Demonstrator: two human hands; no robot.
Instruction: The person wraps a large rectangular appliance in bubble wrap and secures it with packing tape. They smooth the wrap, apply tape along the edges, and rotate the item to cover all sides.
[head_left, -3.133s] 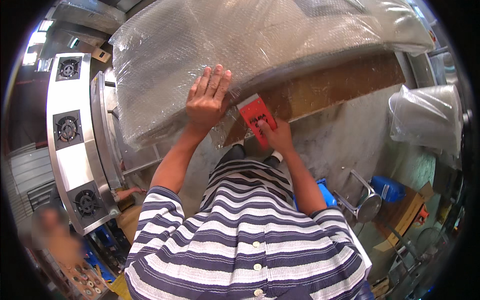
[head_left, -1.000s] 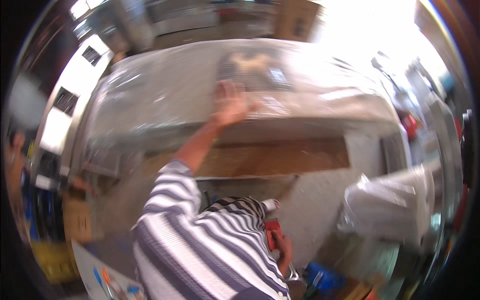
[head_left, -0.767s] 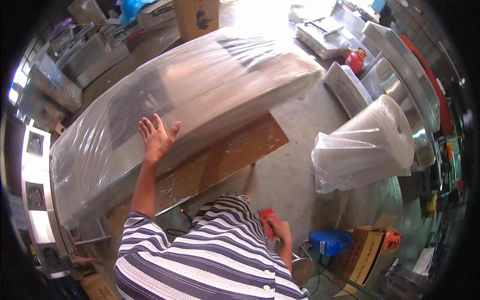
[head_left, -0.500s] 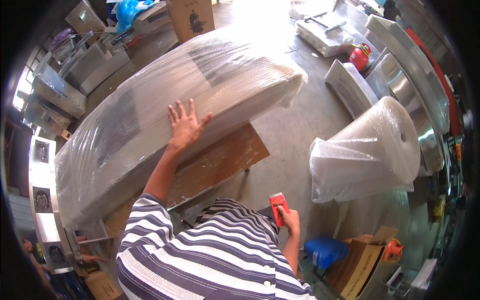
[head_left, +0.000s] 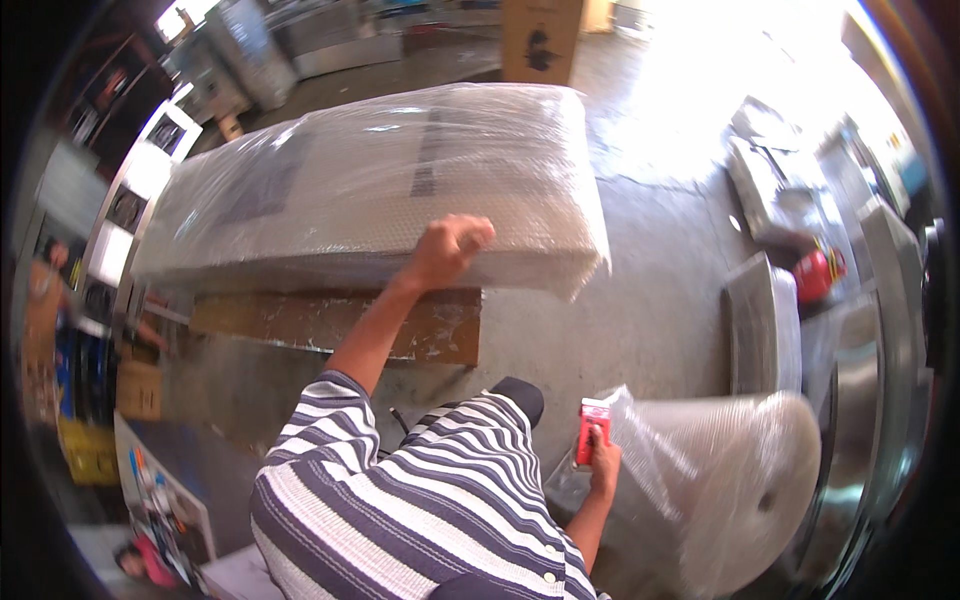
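Observation:
A long box-like bundle (head_left: 350, 190), wrapped in clear bubble wrap, lies on a low brown wooden bench (head_left: 420, 330). Over the bundle's near edge is my left hand (head_left: 447, 250), its fingers curled and smeared by motion. Whether it touches the wrap is unclear, and I see nothing in it. My right hand (head_left: 604, 462) is closed around a flat red hand tool (head_left: 593, 425) with a pale upper end, held upright with the thumb across its front. Just right of that hand lies a big roll of bubble wrap (head_left: 740, 470), its loose end reaching behind the tool.
Behind the bundle stands a brown carton (head_left: 540, 45). At the right are a wrapped panel (head_left: 765, 325), a red gas cylinder (head_left: 818, 272) and metal sheets. A white frame with round dark fittings (head_left: 125, 210) stands left. Other people are at the left edge.
My view has turned right, so the bundle lies more level. My left hand, spread flat on the wrap before, is now curled at its near edge. My right hand with the red tool is nearer the roll.

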